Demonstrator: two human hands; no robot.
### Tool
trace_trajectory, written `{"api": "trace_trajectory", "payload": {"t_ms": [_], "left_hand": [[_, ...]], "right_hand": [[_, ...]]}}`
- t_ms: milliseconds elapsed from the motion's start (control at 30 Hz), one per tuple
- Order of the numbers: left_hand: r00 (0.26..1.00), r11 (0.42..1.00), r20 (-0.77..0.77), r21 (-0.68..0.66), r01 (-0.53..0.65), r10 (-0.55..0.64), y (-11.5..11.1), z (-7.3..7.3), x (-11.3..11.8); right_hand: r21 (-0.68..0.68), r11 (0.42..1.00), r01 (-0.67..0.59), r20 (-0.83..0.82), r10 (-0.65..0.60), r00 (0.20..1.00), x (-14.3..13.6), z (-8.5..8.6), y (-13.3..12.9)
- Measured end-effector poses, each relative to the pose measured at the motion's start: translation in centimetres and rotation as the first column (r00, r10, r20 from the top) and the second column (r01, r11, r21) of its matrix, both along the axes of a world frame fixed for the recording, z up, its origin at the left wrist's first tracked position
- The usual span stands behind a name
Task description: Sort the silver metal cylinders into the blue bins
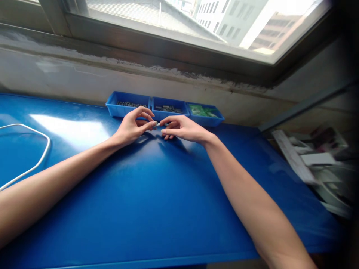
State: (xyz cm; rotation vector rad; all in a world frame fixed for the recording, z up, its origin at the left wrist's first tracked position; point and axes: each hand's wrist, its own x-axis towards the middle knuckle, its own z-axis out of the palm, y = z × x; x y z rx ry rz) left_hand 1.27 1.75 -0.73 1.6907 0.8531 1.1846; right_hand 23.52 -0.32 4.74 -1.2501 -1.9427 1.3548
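Note:
My left hand [134, 125] is raised over the table in front of the bins. Its thumb and index finger pinch a small, light grey piece [158, 125], too small to name. My right hand [183, 129] meets it from the other side, its index fingertip at the end of that piece and its fingers curled. Something small and dark shows between the right fingers, mostly hidden. Just behind the hands stand a blue bin [112, 109] of small dark parts, a second blue bin [169, 101] of grey oblong parts, and a third [206, 120] with green packets [200, 110].
The blue table [168, 209] runs along a wall below a window [196, 33]. A white cable [45, 149] curves over its left side. At the right edge, white boxes and other items [316, 160] are piled, blurred.

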Motion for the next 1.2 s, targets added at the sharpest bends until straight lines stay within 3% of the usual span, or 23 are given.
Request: {"api": "trace_trajectory", "payload": {"t_ms": [200, 400, 467, 633, 733, 833, 933, 1067, 1133, 1200], "left_hand": [[1.0, 1.0, 0.022, 0.016, 0.009, -0.009, -0.1, 0.0, -0.1], [1.0, 1.0, 0.017, 0.02, 0.014, -0.014, -0.3, 0.1, 0.0], [1.0, 1.0, 0.012, 0.013, 0.01, -0.01, -0.4, 0.2, 0.1], [0.999, 0.999, -0.04, -0.029, 0.014, -0.016, -0.2, 0.0, 0.1], [0.999, 0.999, -0.049, -0.032, 0.002, -0.004, -0.1, -0.1, 0.1], [0.997, 0.999, -0.072, -0.038, 0.002, -0.005, -0.1, 0.0, 0.1], [0.995, 1.0, -0.099, -0.029, 0.012, -0.015, -0.2, 0.1, 0.2], [0.993, 1.0, -0.117, -0.019, 0.02, -0.022, -0.3, 0.0, 0.2], [0.992, 1.0, -0.124, -0.02, 0.02, -0.022, -0.3, 0.0, 0.1], [0.992, 1.0, -0.126, -0.017, 0.023, -0.025, -0.3, -0.1, 0.1]], "right_hand": [[-0.04, 0.997, 0.071, -0.216, -0.078, 0.973, -0.6, -1.4, 0.3], [-0.099, 0.966, 0.238, -0.324, -0.257, 0.911, -1.0, -1.5, 0.4], [-0.051, 0.935, 0.35, -0.348, -0.345, 0.871, -0.9, -1.4, 0.7], [0.055, 0.788, 0.613, -0.443, -0.532, 0.722, -0.2, -1.6, 1.8], [0.144, 0.742, 0.655, -0.388, -0.566, 0.727, 0.2, -1.6, 1.9], [0.379, 0.745, 0.549, -0.163, -0.53, 0.832, 0.5, -0.9, 1.4], [0.592, 0.773, 0.228, 0.216, -0.424, 0.88, 0.9, 0.2, 0.6], [0.614, 0.765, -0.195, 0.615, -0.309, 0.725, 1.0, 0.8, 0.0], [0.567, 0.773, -0.284, 0.695, -0.264, 0.668, 1.0, 0.5, 0.1], [0.551, 0.778, -0.301, 0.707, -0.243, 0.665, 1.0, 0.0, 0.3]]}}
